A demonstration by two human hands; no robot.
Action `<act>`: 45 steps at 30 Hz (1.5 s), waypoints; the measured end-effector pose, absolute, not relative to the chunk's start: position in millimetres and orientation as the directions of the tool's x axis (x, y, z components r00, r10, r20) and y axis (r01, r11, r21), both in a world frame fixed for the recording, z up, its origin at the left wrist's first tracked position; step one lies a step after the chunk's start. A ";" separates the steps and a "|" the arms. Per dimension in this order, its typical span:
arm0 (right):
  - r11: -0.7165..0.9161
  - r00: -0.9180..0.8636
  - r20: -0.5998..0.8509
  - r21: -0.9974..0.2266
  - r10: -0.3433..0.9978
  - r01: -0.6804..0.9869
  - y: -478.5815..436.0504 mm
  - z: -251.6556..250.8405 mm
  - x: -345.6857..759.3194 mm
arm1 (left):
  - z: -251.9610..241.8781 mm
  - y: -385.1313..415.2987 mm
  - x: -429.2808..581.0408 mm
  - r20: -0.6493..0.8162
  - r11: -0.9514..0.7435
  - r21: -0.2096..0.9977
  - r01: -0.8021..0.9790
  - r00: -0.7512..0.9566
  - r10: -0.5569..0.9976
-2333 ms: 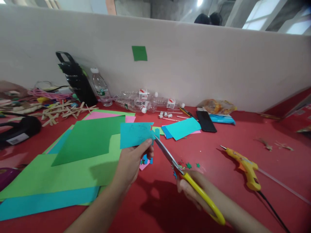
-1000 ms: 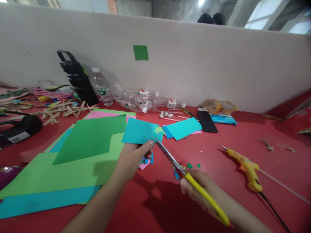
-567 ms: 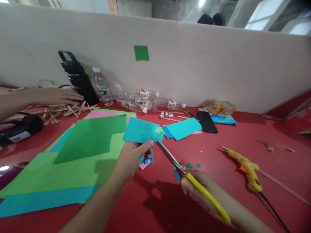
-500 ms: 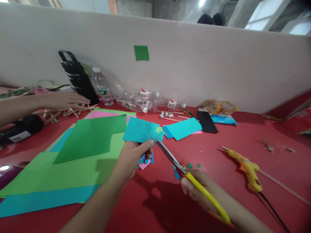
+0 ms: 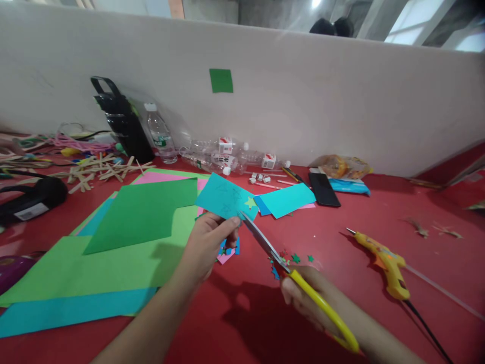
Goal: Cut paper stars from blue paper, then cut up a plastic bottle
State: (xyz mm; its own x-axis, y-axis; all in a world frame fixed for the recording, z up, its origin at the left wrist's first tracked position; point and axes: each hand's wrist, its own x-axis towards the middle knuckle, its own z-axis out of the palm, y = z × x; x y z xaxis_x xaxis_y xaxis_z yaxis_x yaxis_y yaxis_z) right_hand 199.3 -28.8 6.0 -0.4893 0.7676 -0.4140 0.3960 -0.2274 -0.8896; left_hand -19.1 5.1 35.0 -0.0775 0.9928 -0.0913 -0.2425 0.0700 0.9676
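My left hand [image 5: 206, 245] pinches the lower edge of a blue paper sheet [image 5: 220, 194] with star outlines drawn on it. A light green star [image 5: 250, 202] shows at the sheet's right end. In my right hand [image 5: 308, 293] are yellow-handled scissors [image 5: 318, 303]. Their blades point up and left, with the tips at the sheet's lower edge beside my left thumb. Whether the blades are parted is hard to see. Small cut stars [image 5: 295, 258] in green, red and blue lie on the red table beyond my right hand. Under my left hand are blue and pink scraps [image 5: 226, 258].
Green, blue and pink sheets [image 5: 144, 217] are layered at the left. A yellow glue gun [image 5: 382, 263] with a cord lies right. Behind are a black flask [image 5: 125, 124], clear bottles [image 5: 223, 154], a phone [image 5: 324, 188] and more blue paper [image 5: 290, 200]. Wooden sticks [image 5: 106, 169] lie far left.
The blue sheet has turned clockwise in my left hand, its left end rising. Another person's arm at the left has withdrawn, uncovering the sticks. The scissors have barely moved.
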 end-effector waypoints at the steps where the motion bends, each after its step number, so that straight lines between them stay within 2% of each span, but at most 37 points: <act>1: -0.230 -0.487 -0.415 -0.889 0.768 0.395 -29.0 5.7 199.2 | 34.8 5.4 -19.3 -0.090 0.069 0.969 -0.236 -0.080 0.993; 16: -0.265 -0.475 -0.434 -0.885 0.766 0.383 -28.8 6.5 198.2 | 35.8 7.1 -20.1 -0.061 0.044 0.981 -0.187 -0.088 0.994; 21: -0.233 -0.505 -0.429 -0.884 0.749 0.406 -26.9 10.3 196.6 | 34.4 7.1 -19.8 -0.075 0.056 0.979 -0.196 -0.088 0.993; 27: -0.222 -0.445 -0.397 -0.892 0.803 0.394 -30.9 15.3 193.5 | 34.8 6.7 -19.8 -0.082 0.060 0.977 -0.204 -0.104 0.991; 40: -0.219 -0.475 -0.409 -0.888 0.779 0.405 -25.9 14.2 194.5 | 30.9 6.5 -19.0 -0.101 0.075 0.968 -0.241 -0.100 0.990; 45: -0.293 -0.418 -0.465 -0.862 0.780 0.413 -28.8 20.4 193.0 | 31.2 6.9 -18.0 -0.101 0.079 0.960 -0.268 -0.070 0.992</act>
